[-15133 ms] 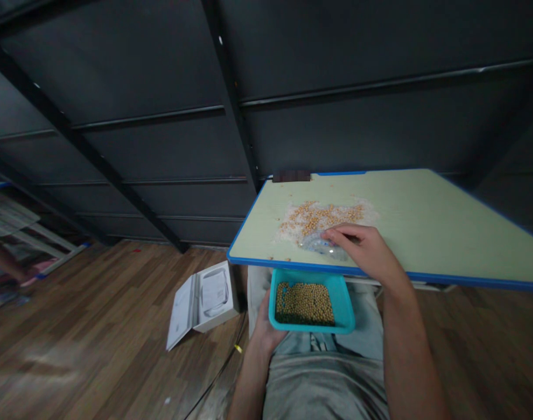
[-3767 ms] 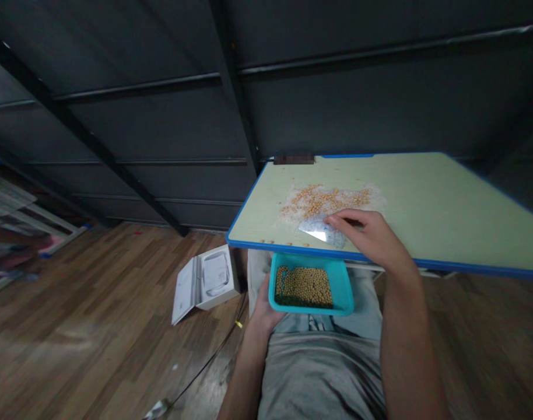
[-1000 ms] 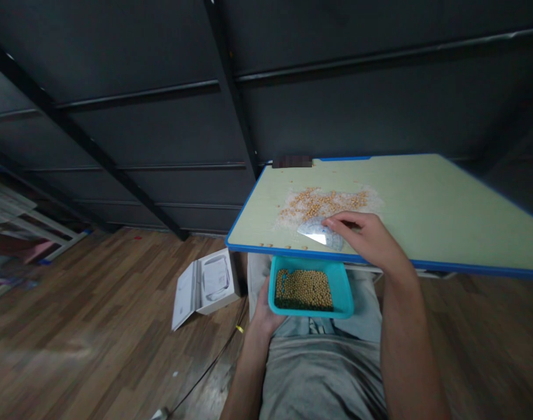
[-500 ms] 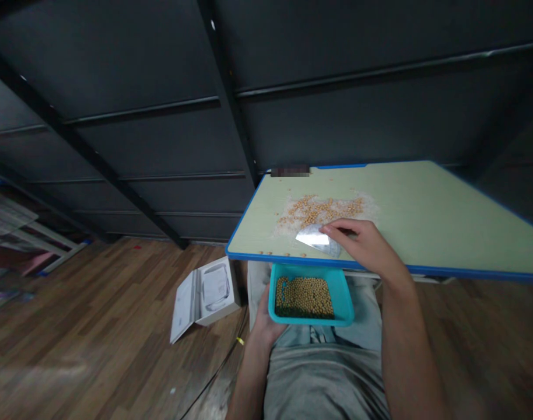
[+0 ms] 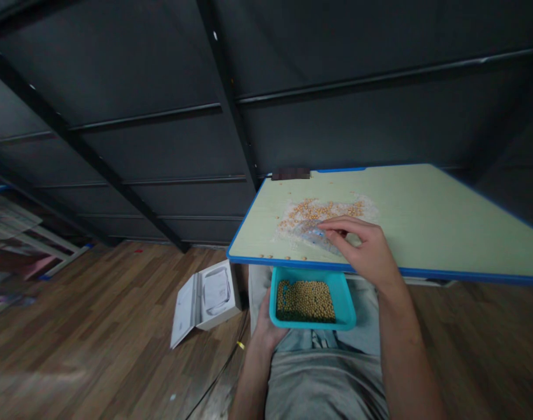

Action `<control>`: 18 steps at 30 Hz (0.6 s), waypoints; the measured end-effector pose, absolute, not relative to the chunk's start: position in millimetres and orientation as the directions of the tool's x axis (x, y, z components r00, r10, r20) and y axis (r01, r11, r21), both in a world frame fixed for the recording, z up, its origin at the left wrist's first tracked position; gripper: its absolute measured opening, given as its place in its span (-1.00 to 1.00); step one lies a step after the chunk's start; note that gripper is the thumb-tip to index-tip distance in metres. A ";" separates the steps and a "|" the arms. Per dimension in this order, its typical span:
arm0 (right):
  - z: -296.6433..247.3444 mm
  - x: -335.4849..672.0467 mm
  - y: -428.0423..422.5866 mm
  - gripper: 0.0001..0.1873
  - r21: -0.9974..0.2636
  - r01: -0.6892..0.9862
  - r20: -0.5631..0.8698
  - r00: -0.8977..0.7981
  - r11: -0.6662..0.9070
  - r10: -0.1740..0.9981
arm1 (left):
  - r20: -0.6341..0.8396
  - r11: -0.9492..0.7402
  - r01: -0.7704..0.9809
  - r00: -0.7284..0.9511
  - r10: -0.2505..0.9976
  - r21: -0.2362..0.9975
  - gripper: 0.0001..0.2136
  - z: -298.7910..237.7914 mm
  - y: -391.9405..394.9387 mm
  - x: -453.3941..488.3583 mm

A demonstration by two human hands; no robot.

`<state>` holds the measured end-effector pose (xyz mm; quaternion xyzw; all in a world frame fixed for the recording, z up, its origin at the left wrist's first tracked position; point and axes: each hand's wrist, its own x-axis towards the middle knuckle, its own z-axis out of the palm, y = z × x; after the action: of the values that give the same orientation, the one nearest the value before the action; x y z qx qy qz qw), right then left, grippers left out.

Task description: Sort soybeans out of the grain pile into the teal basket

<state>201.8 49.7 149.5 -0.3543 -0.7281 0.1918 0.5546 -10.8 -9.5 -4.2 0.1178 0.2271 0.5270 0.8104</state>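
My left hand [image 5: 267, 326] grips the left side of a teal plastic tub [image 5: 345, 300] above my lap; its fingers are partly hidden beneath it. Round yellow beans [image 5: 310, 298] cover much of the tub's bottom. Over the table, my right hand [image 5: 365, 248] pinches a clear plastic sheet [image 5: 314, 234] between thumb and fingers. The sheet slants low over the near side of a spread of orange-yellow beans [image 5: 325, 210] mixed with pale, fine grains. Whether its edge touches the tabletop I cannot tell.
The pale green table [image 5: 428, 221] has a blue rim, with several loose beans [image 5: 287, 258] near its front edge. A dark object [image 5: 290, 174] lies at the back left corner. On the floor are an opened white box [image 5: 214, 294] and a black cable [image 5: 220, 373].
The plastic sheet has tilted and lost its bright glare, so beans show through it. My right hand has turned slightly. The tub stays in my left hand, almost in place.
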 end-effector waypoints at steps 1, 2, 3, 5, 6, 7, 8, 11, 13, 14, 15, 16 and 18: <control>150.8 195.6 47.9 -0.74 -0.667 0.282 0.688 -0.124 0.690 0.715 | -0.241 0.420 -0.800 0.346 0.907 0.429 -0.77 -3.9 -9.4 -10.4; 151.5 188.8 46.8 -0.74 -0.659 0.262 0.702 -0.122 0.705 0.701 | -0.242 0.420 -0.800 0.346 0.907 0.428 -0.77 -4.5 -9.2 -10.3; 151.4 181.7 46.4 -0.73 -0.655 0.249 0.709 -0.123 0.713 0.694 | -0.248 0.420 -0.801 0.343 0.906 0.427 -0.77 -5.9 -9.1 -10.7; 149.0 168.2 48.0 -0.70 -0.646 0.231 0.722 -0.127 0.728 0.680 | -0.279 0.413 -0.803 0.317 0.906 0.429 -0.75 -10.2 -8.7 -12.3; 147.0 162.6 49.7 -0.69 -0.635 0.231 0.727 -0.141 0.737 0.672 | -0.304 0.411 -0.803 0.300 0.904 0.432 -0.73 -12.4 -8.4 -13.1; 144.6 158.1 51.8 -0.68 -0.625 0.237 0.730 -0.162 0.744 0.664 | -0.321 0.409 -0.801 0.286 0.903 0.438 -0.71 -14.3 -8.1 -13.8; 142.2 155.0 53.9 -0.67 -0.614 0.238 0.733 -0.183 0.753 0.655 | -0.335 0.410 -0.796 0.277 0.901 0.446 -0.71 -15.6 -7.8 -14.1; 136.6 152.9 58.8 -0.66 -0.608 0.251 0.720 -0.226 0.753 0.656 | -0.364 0.421 -0.775 0.263 0.893 0.471 -0.74 -16.3 -7.0 -13.6; 135.1 155.0 60.5 -0.68 -0.633 0.239 0.700 -0.228 0.736 0.676 | -0.372 0.425 -0.766 0.260 0.891 0.482 -0.74 -15.3 -6.9 -12.7; 134.9 156.3 60.9 -0.70 -0.650 0.228 0.687 -0.230 0.725 0.689 | -0.372 0.423 -0.766 0.258 0.892 0.483 -0.73 -14.7 -7.1 -12.3; 134.9 157.4 61.2 -0.72 -0.667 0.219 0.673 -0.233 0.712 0.702 | -0.371 0.421 -0.768 0.255 0.893 0.483 -0.73 -14.1 -7.4 -12.0; 134.9 158.1 61.3 -0.75 -0.683 0.213 0.657 -0.238 0.699 0.715 | -0.369 0.417 -0.770 0.253 0.894 0.482 -0.72 -13.5 -7.8 -11.8; 135.1 158.6 61.3 -0.77 -0.703 0.213 0.635 -0.243 0.679 0.733 | -0.368 0.413 -0.774 0.250 0.895 0.480 -0.70 -12.2 -8.5 -11.5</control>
<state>158.6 61.3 135.1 -0.3158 -0.7489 0.2466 0.5278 -11.5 -8.5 -12.2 0.1004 0.3031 0.5322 0.7841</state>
